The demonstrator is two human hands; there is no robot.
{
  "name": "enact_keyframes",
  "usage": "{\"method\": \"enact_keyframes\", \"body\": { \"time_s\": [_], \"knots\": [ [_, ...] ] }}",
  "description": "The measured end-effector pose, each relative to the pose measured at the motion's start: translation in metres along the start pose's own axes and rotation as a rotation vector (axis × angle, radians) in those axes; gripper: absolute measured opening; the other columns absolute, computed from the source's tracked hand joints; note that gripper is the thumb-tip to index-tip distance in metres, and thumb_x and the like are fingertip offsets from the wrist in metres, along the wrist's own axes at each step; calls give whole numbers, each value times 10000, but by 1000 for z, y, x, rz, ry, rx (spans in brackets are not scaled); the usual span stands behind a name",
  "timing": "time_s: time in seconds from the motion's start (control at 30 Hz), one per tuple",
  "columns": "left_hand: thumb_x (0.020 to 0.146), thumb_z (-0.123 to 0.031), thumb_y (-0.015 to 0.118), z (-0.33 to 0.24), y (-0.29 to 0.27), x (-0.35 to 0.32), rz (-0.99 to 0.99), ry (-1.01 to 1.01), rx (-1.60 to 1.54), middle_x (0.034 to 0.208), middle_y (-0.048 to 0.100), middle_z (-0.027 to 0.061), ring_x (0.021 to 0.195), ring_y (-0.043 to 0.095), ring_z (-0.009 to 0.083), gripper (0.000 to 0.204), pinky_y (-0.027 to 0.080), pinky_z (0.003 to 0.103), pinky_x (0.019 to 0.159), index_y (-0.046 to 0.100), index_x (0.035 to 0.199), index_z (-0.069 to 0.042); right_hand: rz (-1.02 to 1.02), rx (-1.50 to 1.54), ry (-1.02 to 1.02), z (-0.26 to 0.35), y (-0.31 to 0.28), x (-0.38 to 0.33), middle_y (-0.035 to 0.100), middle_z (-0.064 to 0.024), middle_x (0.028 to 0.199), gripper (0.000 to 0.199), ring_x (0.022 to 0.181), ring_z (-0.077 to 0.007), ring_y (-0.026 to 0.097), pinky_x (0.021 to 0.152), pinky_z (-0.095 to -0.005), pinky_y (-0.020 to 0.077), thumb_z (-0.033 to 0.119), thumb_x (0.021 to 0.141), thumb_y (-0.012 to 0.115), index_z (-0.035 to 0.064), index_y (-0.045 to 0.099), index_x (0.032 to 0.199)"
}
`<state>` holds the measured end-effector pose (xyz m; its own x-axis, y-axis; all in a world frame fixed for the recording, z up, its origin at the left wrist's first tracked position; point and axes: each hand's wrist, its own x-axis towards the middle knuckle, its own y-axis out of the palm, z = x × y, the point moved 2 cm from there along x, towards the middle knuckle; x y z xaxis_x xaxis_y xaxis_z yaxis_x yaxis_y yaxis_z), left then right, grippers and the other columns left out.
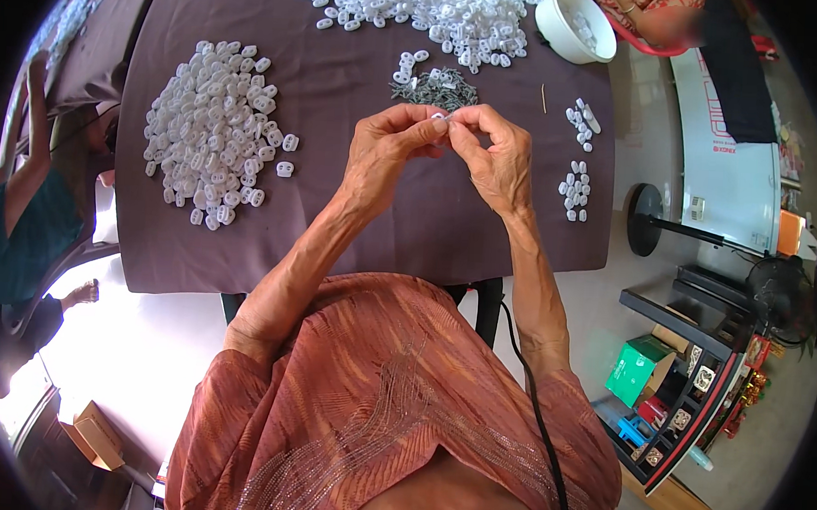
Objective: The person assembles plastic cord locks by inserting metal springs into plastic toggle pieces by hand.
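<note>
Both forearms are raised from the lower edge and bent inward, so that the hands meet above the middle of the table (pixel 354 243). The left hand (pixel 391 148) is curled, its thumb and forefinger closed on a small white piece (pixel 440 116); the right hand (pixel 497 153) is curled likewise, its fingertips (pixel 459 126) pinched on the same piece from the other side. The piece is held clear of the cloth, between the two hands, and is mostly hidden by the fingers; only a pale, glossy corner is seen.

The table is covered with a dull, dark purple cloth. A broad heap (pixel 216 134) of small white plastic pieces, rounded and each pierced with two holes, is spread toward the left edge. A larger heap (pixel 440 12) is strewn along the far edge, beside a white bowl (pixel 576 25) at the far right corner. A small pile of thin grey metal parts (pixel 434 88) is seen just beyond the hands. Two short clusters (pixel 574 192) of white pieces are laid near the right edge. A patterned, rust-coloured garment (pixel 392 393) is worn by the person.
</note>
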<state>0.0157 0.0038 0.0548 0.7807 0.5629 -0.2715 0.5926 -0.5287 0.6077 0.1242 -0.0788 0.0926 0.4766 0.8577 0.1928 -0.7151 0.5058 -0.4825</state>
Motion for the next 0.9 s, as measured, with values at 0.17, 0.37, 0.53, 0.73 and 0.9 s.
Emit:
{"method": "enact_keyframes", "body": {
  "time_s": [0.17, 0.37, 0.53, 0.73, 0.9],
  "knots": [
    [792, -119, 610, 7, -5, 1, 9, -10, 44, 794, 606, 49, 719, 569, 121, 154, 474, 261, 676, 606, 896, -6, 38, -42, 1, -4, -1, -3, 602, -52, 692, 83, 639, -87, 561, 583, -219, 448, 57, 777, 573, -9, 587, 825],
    [794, -126, 605, 15, -22, 9, -32, 5, 66, 768, 601, 48, 702, 568, 119, 124, 472, 252, 650, 596, 853, -17, 123, -84, 46, -15, -5, 1, 606, -54, 690, 130, 624, -91, 566, 573, -221, 446, 80, 773, 576, 6, 605, 876],
    [792, -105, 591, 23, -35, 16, 1, -109, 12, 782, 599, 63, 691, 571, 122, 98, 476, 244, 641, 587, 823, -12, 80, -189, 66, -58, -7, 46, 604, -61, 668, 176, 609, -118, 586, 573, -238, 452, 134, 800, 528, 13, 608, 899],
    [817, -68, 555, 35, -54, 22, 217, -203, -123, 854, 607, 99, 754, 593, 178, 67, 489, 300, 714, 575, 846, -11, 67, -513, -276, -90, 24, 99, 621, -155, 784, 179, 721, -266, 610, 644, -329, 472, 99, 780, 517, 25, 612, 913],
    [816, -66, 557, 36, -60, 23, 249, -203, -123, 878, 606, 107, 775, 596, 185, 73, 484, 311, 747, 577, 856, -8, 197, -731, -250, -95, 43, 107, 590, -148, 782, 157, 751, -318, 583, 667, -384, 466, 81, 754, 538, 37, 613, 885]
  ]
}}
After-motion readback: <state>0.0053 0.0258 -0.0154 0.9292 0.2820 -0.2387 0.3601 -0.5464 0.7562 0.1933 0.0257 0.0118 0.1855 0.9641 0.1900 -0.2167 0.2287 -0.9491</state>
